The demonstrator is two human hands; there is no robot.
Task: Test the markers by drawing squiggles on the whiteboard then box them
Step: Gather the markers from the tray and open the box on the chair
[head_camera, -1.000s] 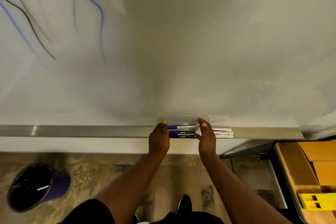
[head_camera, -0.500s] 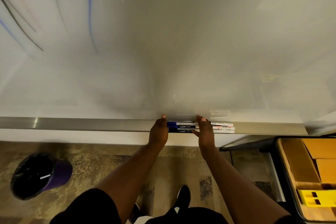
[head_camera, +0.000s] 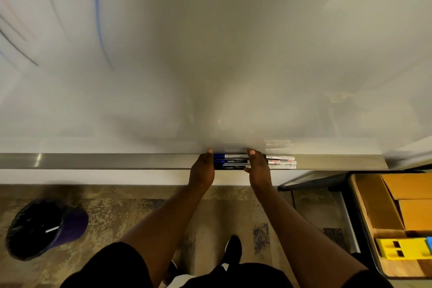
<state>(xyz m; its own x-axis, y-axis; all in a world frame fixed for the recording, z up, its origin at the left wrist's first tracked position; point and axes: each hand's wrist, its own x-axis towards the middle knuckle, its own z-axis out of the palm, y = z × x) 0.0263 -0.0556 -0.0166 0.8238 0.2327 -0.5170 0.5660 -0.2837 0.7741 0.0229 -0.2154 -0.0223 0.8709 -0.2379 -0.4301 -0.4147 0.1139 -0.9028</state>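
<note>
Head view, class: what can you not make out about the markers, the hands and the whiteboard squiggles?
Head view:
Markers: left ends hidden under the left hand, middles under the right hand; exact count unclear.
Grip: the hands' backs hide whether the fingers hold or only touch.
Squiggles: blurred, cut off by top and left edges.
Cardboard boxes: cut off by the right edge.

Whiteboard (head_camera: 233, 54) upright, marker tray (head_camera: 105, 161) along its bottom edge. Squiggles (head_camera: 97, 14) in the board's upper left corner. Three markers (head_camera: 231, 162) lie side by side on the tray, parallel to its front edge, nearer its right end. Left hand (head_camera: 202, 170) touches their left ends; right hand (head_camera: 258, 170) wraps their middle. On the floor (head_camera: 222, 213) below: bin (head_camera: 42, 229) far left, cart (head_camera: 355, 217) far right with cardboard boxes (head_camera: 409, 187) on it.
</note>
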